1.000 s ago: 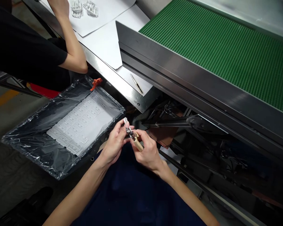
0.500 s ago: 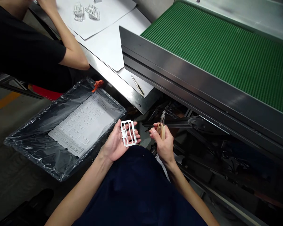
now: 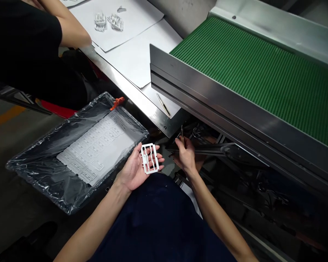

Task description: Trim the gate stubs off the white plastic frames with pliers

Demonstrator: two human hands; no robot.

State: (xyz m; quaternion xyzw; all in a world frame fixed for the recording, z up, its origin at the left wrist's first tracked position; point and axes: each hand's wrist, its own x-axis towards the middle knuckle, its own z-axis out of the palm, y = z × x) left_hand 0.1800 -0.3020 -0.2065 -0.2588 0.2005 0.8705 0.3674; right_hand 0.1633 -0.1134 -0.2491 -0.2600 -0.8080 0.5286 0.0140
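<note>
A white plastic frame (image 3: 150,158) with several thin bars lies across the palm and fingers of my left hand (image 3: 135,168), its thumb at the frame's left edge. My right hand (image 3: 186,154), to the right of it and apart from the frame, is closed round nippers (image 3: 182,134); their metal tip points up and the handles are mostly hidden by the fingers. To the left, a tray lined with clear plastic (image 3: 38,171) holds rows of flat white parts (image 3: 90,145), with an orange clip (image 3: 117,103) on its far rim.
A metal table (image 3: 112,71) bears white sheets, a pen (image 3: 164,104) and small piles of white parts (image 3: 115,22). The green conveyor belt (image 3: 251,72) with its metal side wall stands at the right. Another person's bent arm (image 3: 72,27) reaches in at the top left.
My right hand has turned, and the nippers' pale handles no longer show. The other person's elbow has moved up and left. The view has shifted slightly; the frame stays on my left hand.
</note>
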